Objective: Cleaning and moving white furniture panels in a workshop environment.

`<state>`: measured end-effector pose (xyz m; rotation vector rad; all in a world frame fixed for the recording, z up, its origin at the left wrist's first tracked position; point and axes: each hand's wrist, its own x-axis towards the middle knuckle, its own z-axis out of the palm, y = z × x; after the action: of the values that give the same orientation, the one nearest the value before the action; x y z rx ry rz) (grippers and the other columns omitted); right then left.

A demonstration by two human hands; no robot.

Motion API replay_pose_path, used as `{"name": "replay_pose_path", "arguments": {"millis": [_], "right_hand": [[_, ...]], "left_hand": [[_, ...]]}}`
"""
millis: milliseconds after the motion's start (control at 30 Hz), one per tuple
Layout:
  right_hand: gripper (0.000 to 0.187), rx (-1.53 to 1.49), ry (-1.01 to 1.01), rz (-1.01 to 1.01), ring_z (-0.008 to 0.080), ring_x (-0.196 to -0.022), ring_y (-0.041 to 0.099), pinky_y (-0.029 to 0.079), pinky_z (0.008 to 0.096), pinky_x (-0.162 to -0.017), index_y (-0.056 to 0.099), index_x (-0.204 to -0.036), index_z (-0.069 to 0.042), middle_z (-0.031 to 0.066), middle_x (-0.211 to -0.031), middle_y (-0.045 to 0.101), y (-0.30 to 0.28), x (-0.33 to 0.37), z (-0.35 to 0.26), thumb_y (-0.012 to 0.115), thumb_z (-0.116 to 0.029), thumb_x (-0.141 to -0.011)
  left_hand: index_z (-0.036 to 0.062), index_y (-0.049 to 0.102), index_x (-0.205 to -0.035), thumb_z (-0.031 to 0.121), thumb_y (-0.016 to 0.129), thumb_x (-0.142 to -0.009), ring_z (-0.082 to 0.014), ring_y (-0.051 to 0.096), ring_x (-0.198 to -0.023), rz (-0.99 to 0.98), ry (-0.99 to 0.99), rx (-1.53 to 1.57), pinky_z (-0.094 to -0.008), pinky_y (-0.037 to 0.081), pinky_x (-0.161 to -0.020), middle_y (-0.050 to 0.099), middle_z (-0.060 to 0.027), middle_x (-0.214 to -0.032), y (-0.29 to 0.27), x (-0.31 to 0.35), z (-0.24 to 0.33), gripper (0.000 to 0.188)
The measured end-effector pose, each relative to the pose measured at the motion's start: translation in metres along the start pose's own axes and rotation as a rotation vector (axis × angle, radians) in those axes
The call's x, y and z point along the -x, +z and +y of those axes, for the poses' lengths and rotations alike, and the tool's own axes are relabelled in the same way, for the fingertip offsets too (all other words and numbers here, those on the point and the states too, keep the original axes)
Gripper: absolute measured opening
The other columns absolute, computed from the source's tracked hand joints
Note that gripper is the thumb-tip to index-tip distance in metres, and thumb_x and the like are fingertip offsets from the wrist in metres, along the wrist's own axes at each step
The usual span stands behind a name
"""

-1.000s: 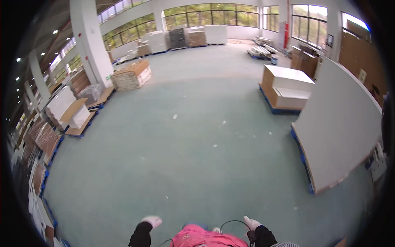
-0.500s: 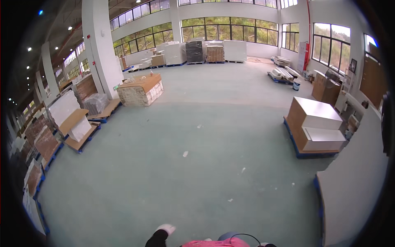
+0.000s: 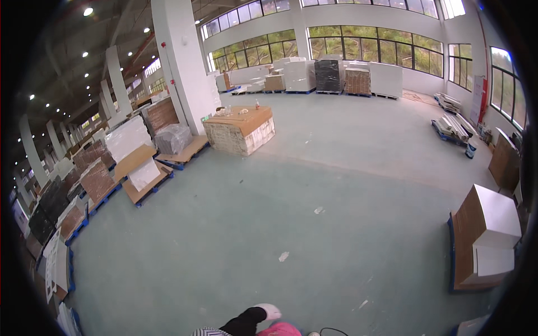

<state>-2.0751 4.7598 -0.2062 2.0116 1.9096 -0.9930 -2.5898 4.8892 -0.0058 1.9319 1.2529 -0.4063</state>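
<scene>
At the lower edge my left hand (image 3: 268,311) shows in a white glove, at the end of a black sleeve (image 3: 242,322). It hangs over the green floor and touches no object that I can see. Its fingers are too small and smeared to tell apart. Beside it a patch of pink clothing (image 3: 281,329) shows, with a thin dark cable (image 3: 334,330) to its right. My right hand is out of the picture.
A brown-topped block (image 3: 241,120) stands by a white pillar (image 3: 182,61). Pallets with boards (image 3: 147,173) line the left. A white-topped stack (image 3: 485,241) on a blue pallet stands right. Wrapped stacks (image 3: 328,75) line the far windows. White scraps (image 3: 284,256) dot the floor.
The view has turned left, so the pillar, block and stacks sit further right. The large white panel at the right has mostly left the picture. My left hand appears further right.
</scene>
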Motion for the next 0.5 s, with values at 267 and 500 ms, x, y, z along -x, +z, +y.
{"name": "replay_pose_path", "arguments": {"millis": [267,500], "right_hand": [[0.048,0.073,0.178,0.064,0.0357,-0.105,0.066,0.052,0.0476,-0.091,0.070,-0.115,-0.009,0.0189,-0.114,0.069,-0.263,-0.285,-0.023,0.054,-0.046,-0.090],[0.047,-0.150,0.202,0.065,0.0362,-0.105,0.067,0.052,0.0474,-0.091,0.072,-0.112,-0.008,0.0192,-0.112,0.069,-0.366,-0.447,-0.123,0.054,-0.046,-0.088]], "left_hand": [[0.0130,0.067,-0.124,0.048,0.052,-0.091,-0.0285,0.061,-0.117,-0.247,-0.851,0.285,-0.0425,0.047,-0.098,0.067,-0.0119,-0.124,-0.062,-0.092,-0.226,0.050],[0.0109,0.078,-0.084,0.056,0.043,-0.089,-0.0330,0.068,-0.087,0.072,-0.543,0.352,-0.0467,0.049,-0.085,0.073,-0.0141,-0.088,-0.417,-0.343,-0.254,0.058]]}}
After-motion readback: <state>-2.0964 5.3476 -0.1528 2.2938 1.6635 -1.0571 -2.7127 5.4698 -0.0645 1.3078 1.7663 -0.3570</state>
